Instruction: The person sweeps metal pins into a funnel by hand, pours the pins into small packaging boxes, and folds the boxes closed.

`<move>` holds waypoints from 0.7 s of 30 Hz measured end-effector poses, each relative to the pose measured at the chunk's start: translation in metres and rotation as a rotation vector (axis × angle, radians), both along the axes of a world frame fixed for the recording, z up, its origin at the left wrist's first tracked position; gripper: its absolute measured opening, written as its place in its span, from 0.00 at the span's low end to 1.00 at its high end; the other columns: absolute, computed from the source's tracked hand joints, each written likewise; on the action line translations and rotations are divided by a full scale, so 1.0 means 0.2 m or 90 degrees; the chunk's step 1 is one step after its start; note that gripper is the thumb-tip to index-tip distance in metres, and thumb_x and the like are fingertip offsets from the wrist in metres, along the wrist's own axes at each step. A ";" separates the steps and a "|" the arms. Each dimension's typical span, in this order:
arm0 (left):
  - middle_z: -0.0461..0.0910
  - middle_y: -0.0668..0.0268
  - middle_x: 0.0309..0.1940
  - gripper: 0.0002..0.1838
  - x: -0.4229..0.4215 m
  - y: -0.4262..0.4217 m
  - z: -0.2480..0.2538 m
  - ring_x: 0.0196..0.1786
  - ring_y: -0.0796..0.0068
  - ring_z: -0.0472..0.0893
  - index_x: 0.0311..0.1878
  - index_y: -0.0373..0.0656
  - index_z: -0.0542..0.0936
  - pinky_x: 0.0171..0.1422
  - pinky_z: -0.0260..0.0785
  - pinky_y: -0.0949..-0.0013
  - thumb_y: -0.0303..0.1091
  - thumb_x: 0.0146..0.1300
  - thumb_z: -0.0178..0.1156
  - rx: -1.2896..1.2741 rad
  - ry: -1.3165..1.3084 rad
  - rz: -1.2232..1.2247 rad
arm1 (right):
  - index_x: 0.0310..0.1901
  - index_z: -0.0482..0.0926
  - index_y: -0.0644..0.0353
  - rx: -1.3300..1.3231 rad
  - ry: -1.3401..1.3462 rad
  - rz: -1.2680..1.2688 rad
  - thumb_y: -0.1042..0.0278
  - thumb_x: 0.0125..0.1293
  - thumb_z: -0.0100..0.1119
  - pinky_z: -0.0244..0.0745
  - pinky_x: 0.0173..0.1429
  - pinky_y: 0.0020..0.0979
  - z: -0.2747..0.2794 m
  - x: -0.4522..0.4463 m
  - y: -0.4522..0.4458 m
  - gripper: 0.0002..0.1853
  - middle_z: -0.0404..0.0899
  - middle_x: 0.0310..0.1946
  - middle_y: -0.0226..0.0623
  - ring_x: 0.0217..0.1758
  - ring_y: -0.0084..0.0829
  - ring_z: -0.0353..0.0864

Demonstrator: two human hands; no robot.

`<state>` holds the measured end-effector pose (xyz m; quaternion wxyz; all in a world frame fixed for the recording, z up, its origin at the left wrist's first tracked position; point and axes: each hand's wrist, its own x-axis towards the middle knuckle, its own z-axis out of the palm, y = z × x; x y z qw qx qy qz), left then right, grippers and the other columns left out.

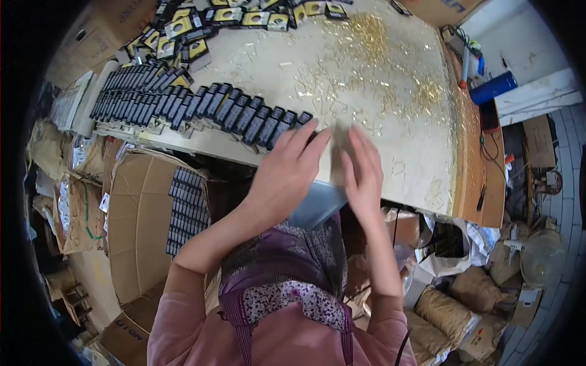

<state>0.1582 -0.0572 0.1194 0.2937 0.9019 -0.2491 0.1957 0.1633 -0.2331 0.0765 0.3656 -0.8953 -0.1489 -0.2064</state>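
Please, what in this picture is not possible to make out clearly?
All in the head view:
Brownish piece beside the right hand: blurred, identity unclear.
Bluish thing: partly hidden behind the left hand.
Row of dark boxes: print too small to read.
Black-and-yellow boxes: some cut off by the top edge.

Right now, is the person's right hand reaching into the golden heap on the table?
No, the right hand is at the near edge of the table, while the golden heap lies toward its far side.
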 end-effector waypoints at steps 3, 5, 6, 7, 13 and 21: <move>0.71 0.52 0.55 0.25 0.16 -0.04 -0.05 0.56 0.53 0.69 0.55 0.38 0.73 0.58 0.62 0.56 0.32 0.51 0.63 0.151 -0.079 0.044 | 0.63 0.67 0.55 -0.194 -0.029 0.095 0.65 0.62 0.55 0.42 0.74 0.51 -0.04 0.43 0.05 0.26 0.63 0.66 0.43 0.72 0.44 0.54; 0.71 0.52 0.55 0.27 0.24 -0.02 0.02 0.57 0.53 0.69 0.55 0.38 0.73 0.59 0.61 0.55 0.36 0.51 0.65 0.066 -0.088 0.002 | 0.62 0.69 0.50 -0.329 -0.052 0.033 0.54 0.65 0.51 0.39 0.73 0.56 -0.15 0.70 0.01 0.25 0.62 0.67 0.39 0.73 0.43 0.53; 0.73 0.52 0.54 0.27 0.31 0.01 0.02 0.56 0.53 0.70 0.55 0.38 0.74 0.58 0.62 0.55 0.36 0.51 0.65 0.044 -0.124 0.016 | 0.62 0.70 0.49 -0.381 -0.035 -0.038 0.50 0.66 0.49 0.39 0.72 0.56 -0.18 0.79 -0.03 0.25 0.62 0.67 0.39 0.72 0.43 0.54; 0.77 0.51 0.48 0.20 0.40 0.08 0.07 0.53 0.54 0.74 0.52 0.39 0.76 0.57 0.64 0.55 0.33 0.55 0.60 0.021 -0.082 0.018 | 0.61 0.72 0.46 -0.378 0.008 -0.155 0.45 0.67 0.45 0.39 0.70 0.60 -0.18 0.83 -0.08 0.25 0.63 0.66 0.38 0.71 0.43 0.56; 0.81 0.54 0.37 0.16 1.03 0.76 -0.06 0.46 0.57 0.80 0.46 0.43 0.78 0.51 0.70 0.56 0.25 0.54 0.50 0.482 0.038 0.387 | 0.61 0.71 0.43 -0.328 0.110 -0.151 0.49 0.66 0.49 0.41 0.70 0.60 -0.06 0.57 -0.24 0.23 0.64 0.66 0.38 0.70 0.44 0.58; 0.79 0.56 0.38 0.13 0.53 1.03 0.13 0.43 0.57 0.79 0.44 0.43 0.79 0.44 0.72 0.57 0.39 0.61 0.55 0.255 0.084 0.411 | 0.68 0.59 0.55 -0.046 0.173 0.189 0.55 0.46 0.72 0.52 0.70 0.45 0.13 0.09 0.01 0.47 0.56 0.68 0.49 0.69 0.50 0.57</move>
